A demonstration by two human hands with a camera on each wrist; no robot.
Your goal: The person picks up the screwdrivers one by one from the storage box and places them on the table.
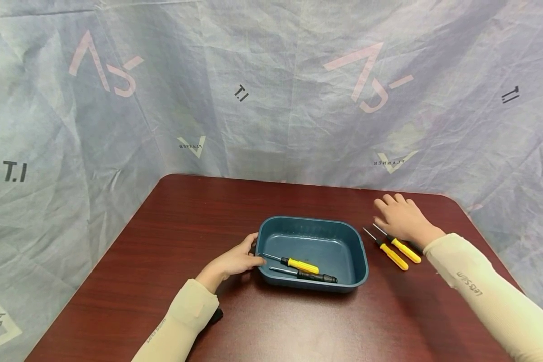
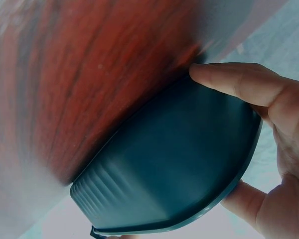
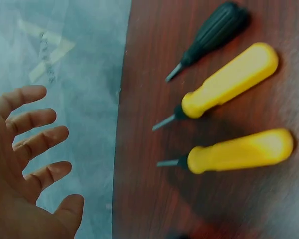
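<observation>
My left hand (image 1: 235, 258) holds a dark blue plastic tray (image 1: 317, 219) by its left end, thumb over the rim and fingers against the outer wall. In the left wrist view the tray's side (image 2: 164, 154) fills the middle. Inside the tray lie a yellow-handled screwdriver (image 1: 303, 265) and a black-handled screwdriver (image 1: 318, 276). My right hand (image 1: 402, 219), fingers spread and slightly bent, hovers empty over the screwdrivers right of the tray. There, the right wrist view shows two yellow screwdrivers (image 3: 234, 79) and a black screwdriver (image 3: 217, 35), which the hand mostly hides in the head view.
The reddish-brown table (image 1: 199, 211) extends around the tray. A grey printed cloth (image 1: 271, 100) hangs behind the table and at its sides. A small black object (image 1: 216, 315) lies partly hidden beside the left forearm.
</observation>
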